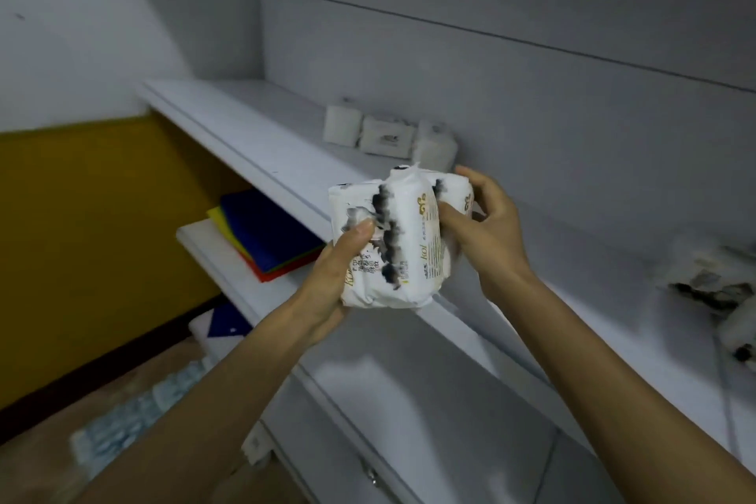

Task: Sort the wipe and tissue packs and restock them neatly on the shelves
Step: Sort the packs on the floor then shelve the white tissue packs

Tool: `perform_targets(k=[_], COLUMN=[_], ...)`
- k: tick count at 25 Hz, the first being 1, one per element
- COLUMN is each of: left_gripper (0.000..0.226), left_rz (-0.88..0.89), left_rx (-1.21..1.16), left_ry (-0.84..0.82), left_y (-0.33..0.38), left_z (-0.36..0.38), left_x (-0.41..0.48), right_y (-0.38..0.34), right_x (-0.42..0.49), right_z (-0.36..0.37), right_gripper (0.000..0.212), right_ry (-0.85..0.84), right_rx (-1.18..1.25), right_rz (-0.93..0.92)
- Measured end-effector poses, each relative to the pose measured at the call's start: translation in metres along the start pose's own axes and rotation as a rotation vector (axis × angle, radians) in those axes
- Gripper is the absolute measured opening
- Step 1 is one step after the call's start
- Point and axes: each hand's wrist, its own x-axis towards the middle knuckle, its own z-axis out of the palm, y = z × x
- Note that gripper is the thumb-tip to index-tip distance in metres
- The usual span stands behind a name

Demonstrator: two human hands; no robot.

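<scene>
White upper shelf (pixel 245 139) runs left to right against grey wall. Lower shelf (pixel 204 245) beneath carries stack of coloured sheets (pixel 266 237): blue on top, yellow, green and red edges showing.

Held packs (pixel 392 241), white with black ink pattern, in the air over upper shelf's front edge.

Left hand (pixel 327 278) grips their lower left end, thumb on front. Right hand (pixel 487 233) grips right end, fingers (pixel 470 180) curled over top.

Blurred packs (pixel 712 282) lie far right on shelf.

Three small white packs (pixel 388 137) stand in row at shelf back.
</scene>
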Motion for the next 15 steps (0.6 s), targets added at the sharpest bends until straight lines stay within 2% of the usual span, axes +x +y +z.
perform_targets(k=[2,5,8,10,13,15], left_gripper=[0.09,0.094,0.073,0.07,0.094,0.08], left_rz=[0.022,-0.009,-0.022,-0.05,-0.091,-0.134], left_rx=[-0.018,-0.033,-0.01,0.037,0.151,0.165], left_ry=[0.048,0.196,0.274,0.382,0.631,0.694], left_y=[0.018,0.044,0.06,0.066,0.075,0.079], left_z=[-0.03,-0.082,-0.143,-0.197,-0.287,-0.334], left_x=[-0.019,-0.052,-0.082,-0.099,-0.125,-0.14], right_y=[-0.008,-0.013,-0.01,-0.001,0.02,0.039], right_x=[0.001,0.001,0.0,-0.002,-0.007,-0.013], right_z=[0.04,0.103,0.169,0.219,0.305,0.356], right_gripper=[0.07,0.056,0.063,0.068,0.064,0.053], right_ry=[-0.084,-0.343,-0.536,-0.557,-0.496,-0.498], right_rx=[0.119,0.149,0.065,-0.011,-0.106,-0.111], right_rz=[0.116,0.244,0.255,0.223,0.213,0.256])
